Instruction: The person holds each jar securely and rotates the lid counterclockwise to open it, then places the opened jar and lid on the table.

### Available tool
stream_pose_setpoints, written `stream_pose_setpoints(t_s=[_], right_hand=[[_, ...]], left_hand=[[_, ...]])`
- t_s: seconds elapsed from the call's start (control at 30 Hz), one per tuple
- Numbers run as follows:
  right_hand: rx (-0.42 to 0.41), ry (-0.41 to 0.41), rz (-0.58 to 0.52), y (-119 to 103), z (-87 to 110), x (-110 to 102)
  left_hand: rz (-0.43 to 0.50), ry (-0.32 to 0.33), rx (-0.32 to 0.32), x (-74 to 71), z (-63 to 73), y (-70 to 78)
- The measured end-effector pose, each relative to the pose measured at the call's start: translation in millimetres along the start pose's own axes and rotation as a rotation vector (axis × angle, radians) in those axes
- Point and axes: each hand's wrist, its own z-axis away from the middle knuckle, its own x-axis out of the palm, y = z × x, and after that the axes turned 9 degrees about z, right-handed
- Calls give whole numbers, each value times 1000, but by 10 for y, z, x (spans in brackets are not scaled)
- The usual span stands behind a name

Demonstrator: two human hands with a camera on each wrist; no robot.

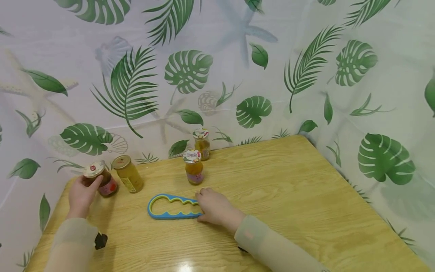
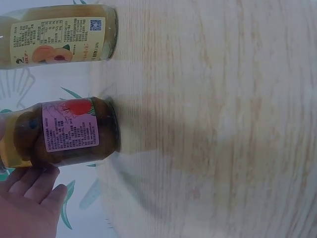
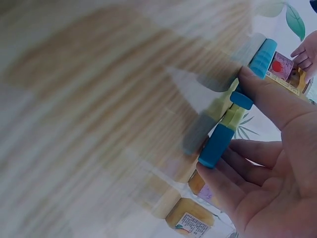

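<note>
At the table's left side my left hand grips a jar of dark preserve near its pale lid. The left wrist view shows this jar's pink label with a red fruit on it, and the fingers round its upper part. My right hand holds the right end of a blue and yellow jar opener, which lies on the table with scalloped inner edges. From the right wrist, the thumb and fingertips pinch the opener's blue edges.
Just right of the dark jar stands a taller yellow fruit jar with a gold lid. Two small orange jars, a front one and a rear one, stand by the back edge. A leaf-patterned sheet hangs behind the wooden table.
</note>
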Motion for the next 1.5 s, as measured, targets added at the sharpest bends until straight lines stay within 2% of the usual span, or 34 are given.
stream_pose_setpoints(t_s=[0.17,0.33,0.77,1.07,1.5], right_hand=[[-9,7,10,3,-11,5],[-9,-12,6,9,-21,-9],[-2,-29,20,-7,-54,-26],[-18,-22,14,10,-25,-57],[-34,-9,18,61,48,-56]], left_hand=[[-84,24,59,-21,-17,-14],[-127,46,107,-13,-44,-12],[-131,82,115,2,-34,-10],[-147,102,121,-46,17,-45],[-204,24,171,-123,140,-90]])
